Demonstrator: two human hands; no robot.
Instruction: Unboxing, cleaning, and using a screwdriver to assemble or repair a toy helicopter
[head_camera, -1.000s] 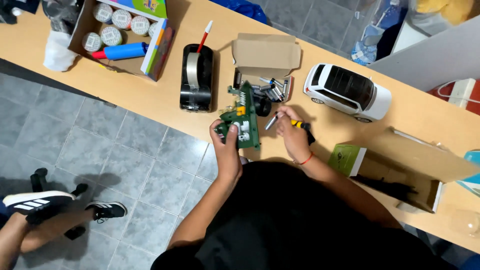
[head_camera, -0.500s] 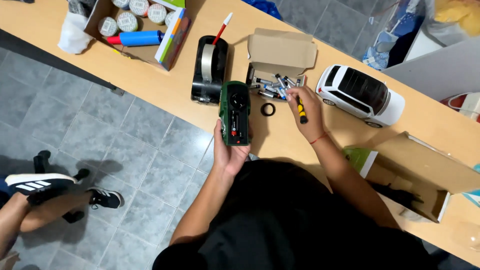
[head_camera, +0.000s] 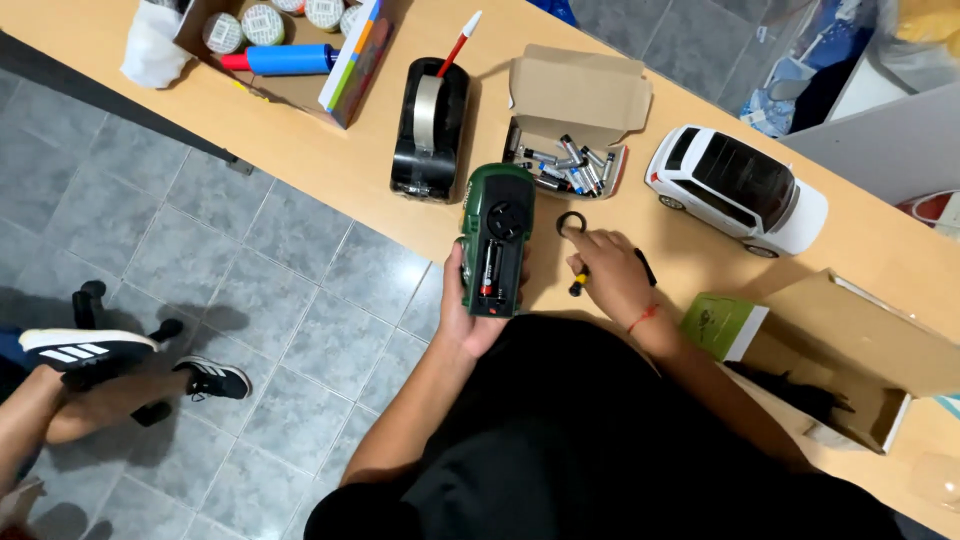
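My left hand (head_camera: 462, 318) grips the green toy car (head_camera: 494, 240), long axis pointing away from me, while my right hand (head_camera: 612, 280), clutching a screwdriver (head_camera: 580, 284), touches the black ring (head_camera: 571, 223) just right of it.

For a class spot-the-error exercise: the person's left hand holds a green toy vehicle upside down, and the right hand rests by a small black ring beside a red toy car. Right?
One slip: the toy car is white, not red. The head view shows the left hand holding the green toy vehicle underside up, and the right hand by the black ring.

We are seeing the tape dispenser (head_camera: 428, 130) sitting on the counter (head_camera: 330, 165), left of the box of batteries (head_camera: 570, 165); the toy car (head_camera: 738, 190) is standing right of that box, the ring (head_camera: 571, 223) lying before it.
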